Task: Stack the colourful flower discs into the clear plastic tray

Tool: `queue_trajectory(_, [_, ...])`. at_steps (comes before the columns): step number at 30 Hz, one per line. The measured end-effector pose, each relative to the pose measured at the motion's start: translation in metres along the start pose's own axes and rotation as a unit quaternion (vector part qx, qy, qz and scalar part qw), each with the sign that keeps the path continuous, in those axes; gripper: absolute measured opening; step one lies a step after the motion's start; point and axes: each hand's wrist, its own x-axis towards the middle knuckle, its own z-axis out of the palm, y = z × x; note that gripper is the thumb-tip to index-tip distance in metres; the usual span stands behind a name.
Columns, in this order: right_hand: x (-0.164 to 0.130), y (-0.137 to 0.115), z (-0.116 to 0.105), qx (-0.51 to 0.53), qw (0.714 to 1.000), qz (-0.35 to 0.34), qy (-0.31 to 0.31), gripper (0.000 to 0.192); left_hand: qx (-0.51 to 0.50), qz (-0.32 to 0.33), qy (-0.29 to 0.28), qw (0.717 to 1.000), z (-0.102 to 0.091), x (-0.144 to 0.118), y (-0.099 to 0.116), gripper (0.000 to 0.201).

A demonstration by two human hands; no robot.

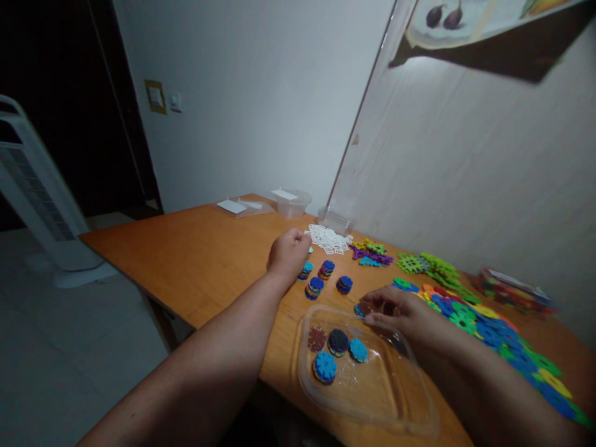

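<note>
your right hand (395, 305): fingers pinching brown-and-blue discs (362, 308) by clear tray's (307, 391) far rim; brown face roughly upward, long axis hard to tell. your left hand (286, 254): fingers curled tight near stacks (315, 288), contents hidden.

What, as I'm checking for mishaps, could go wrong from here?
The right hand might drop the small brown round disc at its fingertips. The left hand , close beside a light-blue-topped round stack, could knock it over. The clear plastic tray sits near the edge of the orange-brown wooden table, so a bump might push it off.
</note>
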Motion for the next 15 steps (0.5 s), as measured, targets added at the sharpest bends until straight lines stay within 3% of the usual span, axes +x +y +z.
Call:
queue_trajectory(7, [0.004,0.002,0.007,0.032,0.999,0.014,-0.009,0.026,0.000,0.003,0.001,1.000,0.001,0.000,-0.001,0.027])
queue_trajectory(15, [-0.019,-0.037,-0.016,0.033,0.996,-0.033,0.071,0.034,-0.026,-0.042,-0.012,0.999,0.001,0.000,0.001,0.026])
